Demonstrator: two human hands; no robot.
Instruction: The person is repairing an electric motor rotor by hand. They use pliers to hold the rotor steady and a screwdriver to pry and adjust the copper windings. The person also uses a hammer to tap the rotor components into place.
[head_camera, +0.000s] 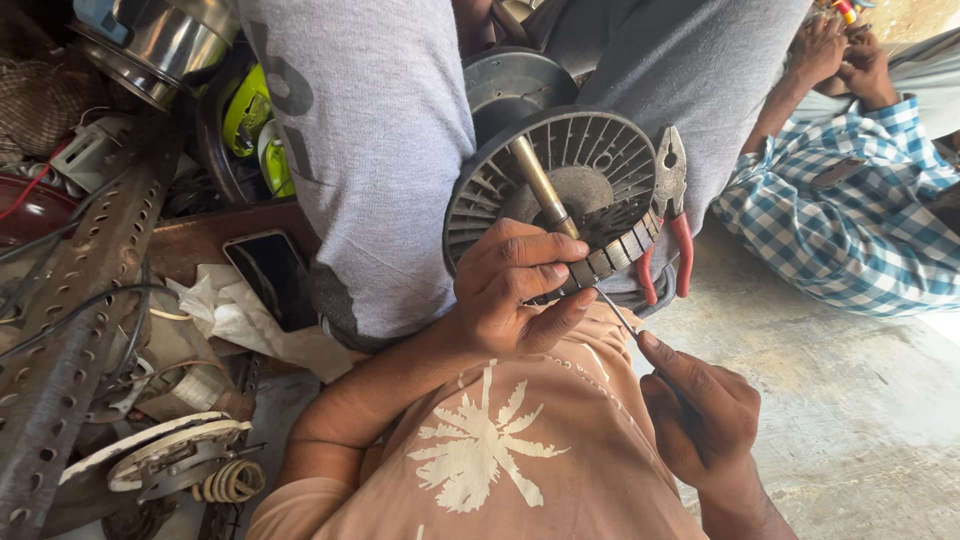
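Observation:
My left hand (515, 290) grips the lower rim of a round grey fan motor rotor (590, 165) with radial fins and a brass-coloured shaft (540, 185) standing out of its middle. My right hand (700, 415) holds a thin metal tool (615, 310), whose tip touches the rotor's rim just right of my left fingers. The rotor rests on my grey-trousered knees. Red-handled pliers (672, 215) lie against the rotor's right side.
A second person in a blue checked shirt (850, 220) sits at the right, hands (840, 50) busy at the top. A phone (272, 278), perforated metal angle bars (70, 330), a coil (230, 482), a steel pot (165, 40) and wires crowd the left. Concrete floor (850, 400) lies at the right.

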